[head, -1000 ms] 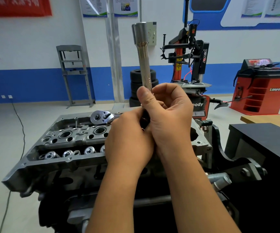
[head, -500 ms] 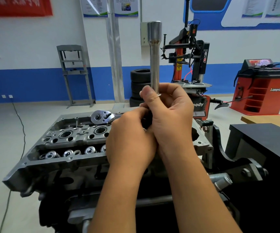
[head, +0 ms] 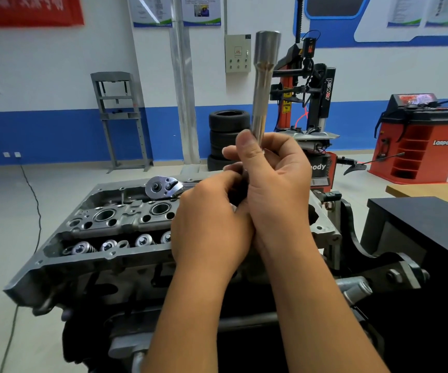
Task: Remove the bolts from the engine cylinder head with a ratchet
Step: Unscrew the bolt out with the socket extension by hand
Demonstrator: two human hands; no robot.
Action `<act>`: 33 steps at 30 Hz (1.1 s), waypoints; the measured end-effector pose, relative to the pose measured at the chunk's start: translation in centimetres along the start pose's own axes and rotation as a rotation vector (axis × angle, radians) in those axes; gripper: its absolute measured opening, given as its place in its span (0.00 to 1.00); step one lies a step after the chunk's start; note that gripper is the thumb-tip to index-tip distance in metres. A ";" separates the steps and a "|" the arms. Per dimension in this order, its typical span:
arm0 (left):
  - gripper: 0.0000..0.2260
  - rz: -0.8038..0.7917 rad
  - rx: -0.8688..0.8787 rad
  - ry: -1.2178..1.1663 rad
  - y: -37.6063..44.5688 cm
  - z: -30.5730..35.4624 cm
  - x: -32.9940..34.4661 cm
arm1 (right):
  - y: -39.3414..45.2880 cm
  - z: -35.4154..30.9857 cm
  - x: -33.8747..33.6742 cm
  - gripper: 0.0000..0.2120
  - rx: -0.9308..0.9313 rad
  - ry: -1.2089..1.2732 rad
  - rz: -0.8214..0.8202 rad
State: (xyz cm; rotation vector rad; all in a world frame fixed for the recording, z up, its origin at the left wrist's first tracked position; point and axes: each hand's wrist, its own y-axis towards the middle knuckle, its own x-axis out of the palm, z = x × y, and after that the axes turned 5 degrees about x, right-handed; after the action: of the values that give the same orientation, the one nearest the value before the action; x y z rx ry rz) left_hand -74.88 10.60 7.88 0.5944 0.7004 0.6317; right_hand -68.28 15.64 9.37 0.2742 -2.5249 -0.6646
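The long socket point(head: 263, 87) now tilts right before "power" lettering point(head: 328, 88).

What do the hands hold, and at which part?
The right hand grips a long socket at its lower end. The left hand works there too; its hold is hidden.

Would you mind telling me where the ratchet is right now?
In the head view, the ratchet lies on the far edge of the cylinder head, left of centre, its handle hidden behind the left hand.

The ratchet point(head: 165, 187) lies on the cylinder head point(head: 115, 227), itself on a black stand point(head: 373, 265).
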 end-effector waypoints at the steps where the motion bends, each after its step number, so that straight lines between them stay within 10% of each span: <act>1: 0.14 -0.011 0.015 0.000 0.0 0.0 0.0 | 0.0 0.0 0.0 0.09 -0.004 0.007 -0.001; 33: 0.13 -0.121 -0.004 -0.159 0.5 -0.6 -0.3 | 0.0 0.2 0.2 0.10 -0.029 -0.022 -0.003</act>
State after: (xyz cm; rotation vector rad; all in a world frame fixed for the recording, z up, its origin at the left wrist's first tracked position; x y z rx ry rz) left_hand -75.65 10.91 7.91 0.5874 0.5811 0.4674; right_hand -68.51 15.62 9.31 0.2624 -2.5335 -0.7090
